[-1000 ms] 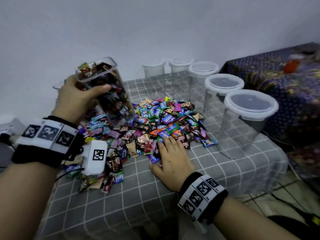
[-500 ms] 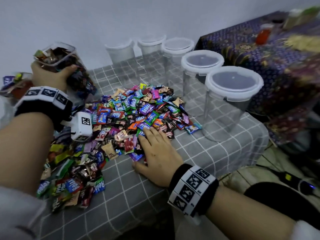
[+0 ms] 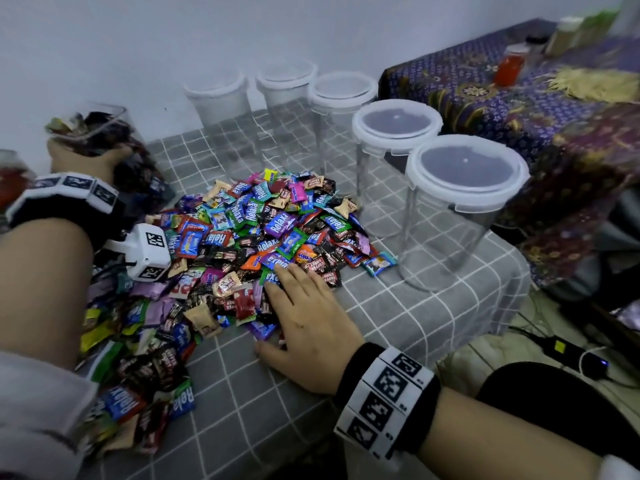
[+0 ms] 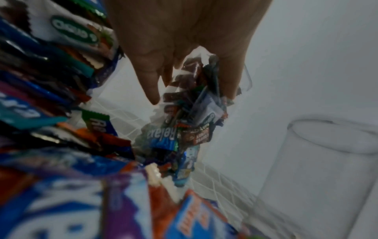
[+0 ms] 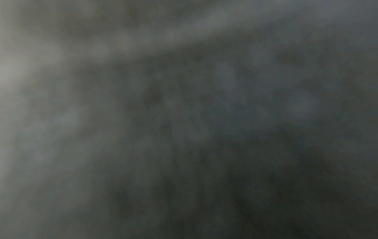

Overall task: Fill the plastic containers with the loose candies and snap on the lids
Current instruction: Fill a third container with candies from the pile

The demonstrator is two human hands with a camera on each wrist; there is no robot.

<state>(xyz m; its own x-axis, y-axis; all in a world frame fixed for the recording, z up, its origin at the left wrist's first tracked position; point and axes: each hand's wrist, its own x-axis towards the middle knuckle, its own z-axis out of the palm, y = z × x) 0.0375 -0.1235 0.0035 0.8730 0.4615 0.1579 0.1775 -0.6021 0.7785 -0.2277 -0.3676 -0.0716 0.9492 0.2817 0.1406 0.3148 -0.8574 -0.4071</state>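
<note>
A heap of wrapped candies (image 3: 256, 233) covers the middle of the grey checked tablecloth (image 3: 398, 317). My left hand (image 3: 86, 161) grips a clear lidless container full of candies (image 3: 104, 133) at the far left, near the wall. In the left wrist view my fingers (image 4: 151, 77) curl around that filled container (image 4: 190, 113). My right hand (image 3: 308, 317) lies flat, palm down, with straight fingers on the near edge of the heap. Several empty lidded containers (image 3: 453, 202) stand in a row at the back and right. The right wrist view is dark and blurred.
A table with a purple patterned cloth (image 3: 519, 109) stands to the right, with a red-filled jar (image 3: 509, 65) on it. Another candy-filled container (image 3: 10, 178) shows at the far left edge. Cables and a charger (image 3: 568, 348) lie on the floor below.
My left hand has carried the filled container to the left and down, toward the wall. The right hand has stayed flat on the candies. The head view has swung right.
</note>
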